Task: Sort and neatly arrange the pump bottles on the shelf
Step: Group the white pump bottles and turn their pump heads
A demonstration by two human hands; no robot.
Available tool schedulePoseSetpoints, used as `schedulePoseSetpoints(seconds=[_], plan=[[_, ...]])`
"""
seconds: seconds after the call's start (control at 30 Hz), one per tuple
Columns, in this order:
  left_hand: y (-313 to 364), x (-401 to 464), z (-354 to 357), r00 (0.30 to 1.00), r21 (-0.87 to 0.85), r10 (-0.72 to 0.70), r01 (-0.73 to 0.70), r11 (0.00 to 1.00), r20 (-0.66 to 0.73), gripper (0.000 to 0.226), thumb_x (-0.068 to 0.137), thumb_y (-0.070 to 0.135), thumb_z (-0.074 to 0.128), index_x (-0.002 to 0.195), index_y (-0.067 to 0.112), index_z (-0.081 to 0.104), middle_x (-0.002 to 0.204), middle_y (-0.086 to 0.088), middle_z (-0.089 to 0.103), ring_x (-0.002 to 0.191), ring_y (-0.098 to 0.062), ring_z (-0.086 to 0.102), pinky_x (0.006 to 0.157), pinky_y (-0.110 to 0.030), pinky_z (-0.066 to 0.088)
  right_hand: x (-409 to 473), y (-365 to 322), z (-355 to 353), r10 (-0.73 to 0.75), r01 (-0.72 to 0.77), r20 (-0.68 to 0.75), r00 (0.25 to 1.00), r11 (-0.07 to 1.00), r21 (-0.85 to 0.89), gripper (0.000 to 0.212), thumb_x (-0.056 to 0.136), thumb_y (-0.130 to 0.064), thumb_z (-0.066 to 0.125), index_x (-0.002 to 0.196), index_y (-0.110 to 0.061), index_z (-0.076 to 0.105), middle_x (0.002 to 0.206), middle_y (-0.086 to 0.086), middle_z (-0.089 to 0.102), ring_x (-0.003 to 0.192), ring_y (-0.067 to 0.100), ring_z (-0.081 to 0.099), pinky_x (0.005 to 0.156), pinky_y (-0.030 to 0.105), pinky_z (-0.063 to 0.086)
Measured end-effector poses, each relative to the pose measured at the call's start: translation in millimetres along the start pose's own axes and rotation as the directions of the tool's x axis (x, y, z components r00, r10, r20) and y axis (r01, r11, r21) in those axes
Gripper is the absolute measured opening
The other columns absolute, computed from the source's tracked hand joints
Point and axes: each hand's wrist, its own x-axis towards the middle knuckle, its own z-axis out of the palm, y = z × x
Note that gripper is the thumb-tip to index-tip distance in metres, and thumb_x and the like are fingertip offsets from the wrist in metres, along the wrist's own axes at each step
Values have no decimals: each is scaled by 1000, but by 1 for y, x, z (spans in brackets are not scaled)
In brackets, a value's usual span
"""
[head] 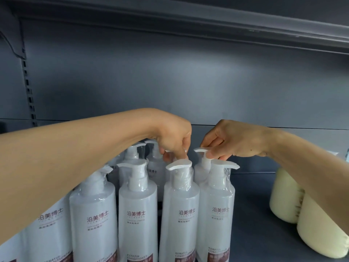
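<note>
Several white pump bottles with dark red labels stand in rows on the grey shelf (249,214). The front row holds a bottle at the left (94,214), one beside it (137,208), a third (179,210) and a fourth (215,208). More bottles stand behind them. My left hand (173,138) reaches over the rows and pinches the pump of a second-row bottle (156,167), mostly hidden by the hand. My right hand (232,140) pinches the pump head (203,151) of the bottle behind the fourth one.
Two cream-yellow bottles (283,197) (321,231) stand at the right, partly under my right forearm. The grey back panel (170,82) and an upper shelf edge (245,29) close the space above. Bare shelf lies between the white and cream bottles.
</note>
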Motion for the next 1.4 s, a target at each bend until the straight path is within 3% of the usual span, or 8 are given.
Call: schedulePoseSetpoints(seconds=[0.3, 0.53, 0.83, 1.0, 1.1, 1.23, 1.4], plan=[[-9, -3, 1, 999, -91, 23, -20, 996, 40, 21, 83, 23, 71, 93, 5, 71, 80, -2, 72, 63, -10, 65, 58, -18, 49, -7, 0, -7, 66, -69, 61, 996, 997, 41, 17, 88, -7, 61, 100, -6, 72, 94, 7, 76, 86, 17, 72, 79, 22, 56], [-7, -2, 0, 999, -86, 31, -29, 996, 21, 12, 83, 21, 70, 72, 16, 66, 56, 10, 63, 51, -4, 61, 50, -12, 44, -8, -1, -1, 70, -70, 4, 998, 997, 38, 17, 90, -8, 59, 102, -6, 71, 98, 10, 74, 86, 17, 69, 82, 24, 57], [-11, -8, 5, 1000, -141, 9, -7, 990, 16, 14, 84, 23, 69, 92, 11, 71, 95, -9, 74, 68, -10, 64, 62, -19, 52, -12, -4, 1, 93, -92, -5, 996, 996, 20, 19, 90, -10, 59, 104, -9, 71, 100, 6, 74, 94, 20, 70, 85, 25, 56], [-12, -17, 4, 1000, -162, -15, 17, 987, 16, 18, 88, 24, 64, 104, 15, 67, 84, 5, 73, 71, -7, 66, 62, -18, 51, -13, -8, -1, 122, -123, 35, 992, 992, 13, 18, 92, -14, 57, 105, -12, 70, 103, 5, 73, 96, 20, 70, 90, 30, 55], [-17, -27, -1, 999, -176, -33, 27, 984, -31, 25, 90, 24, 63, 113, 18, 62, 76, 11, 67, 73, -8, 65, 61, -20, 47, -12, -14, -1, 115, -115, 10, 993, 993, -21, 19, 90, -23, 62, 107, -18, 68, 104, -3, 72, 101, 20, 67, 94, 32, 53], [-30, -44, -10, 986, -194, -76, 46, 980, -151, 27, 87, 24, 66, 113, 19, 62, 85, 4, 70, 63, -1, 61, 61, -21, 43, -5, -29, -4, 59, -60, -93, 994, 998, -12, 23, 86, -25, 66, 109, -26, 66, 106, -9, 69, 105, 14, 63, 100, 32, 48], [-51, -66, -17, 956, -190, -151, 105, 976, -250, 16, 81, 30, 71, 96, 25, 67, 94, -5, 73, 75, -14, 61, 65, -26, 47, 0, -49, -4, -76, 76, 5, 997, 997, 7, 23, 84, -18, 70, 104, -27, 69, 104, -10, 71, 104, 7, 64, 103, 31, 45]])
